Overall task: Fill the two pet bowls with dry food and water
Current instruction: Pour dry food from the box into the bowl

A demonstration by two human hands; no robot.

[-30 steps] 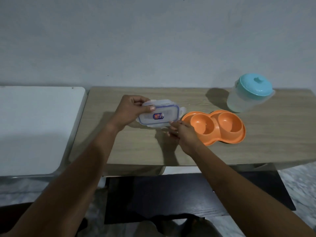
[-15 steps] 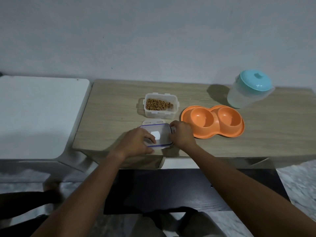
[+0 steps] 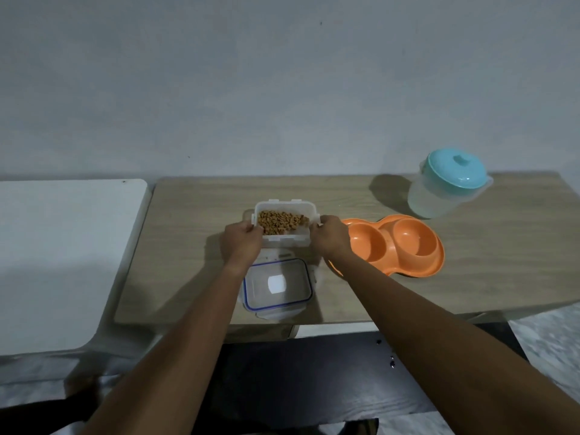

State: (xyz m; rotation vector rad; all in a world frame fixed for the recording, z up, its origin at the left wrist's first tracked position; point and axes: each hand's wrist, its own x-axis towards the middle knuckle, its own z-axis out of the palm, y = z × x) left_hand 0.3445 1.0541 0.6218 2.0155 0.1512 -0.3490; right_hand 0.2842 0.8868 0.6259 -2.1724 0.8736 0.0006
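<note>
A clear plastic food container holding brown dry food stands on the wooden table. My left hand grips its left end and my right hand grips its right end. Its clear lid with a blue seal lies flat on the table just in front of the container. The orange double pet bowl sits to the right, both cups without contents, my right forearm crossing its near left edge. A translucent water pitcher with a teal lid stands at the back right.
A white surface adjoins the table on the left. A plain wall rises behind the table. A dark mat lies on the floor below the table's front edge.
The lid came off the container and was set down near the table's front edge. Both hands then left the lid and moved back onto the two ends of the food container.
</note>
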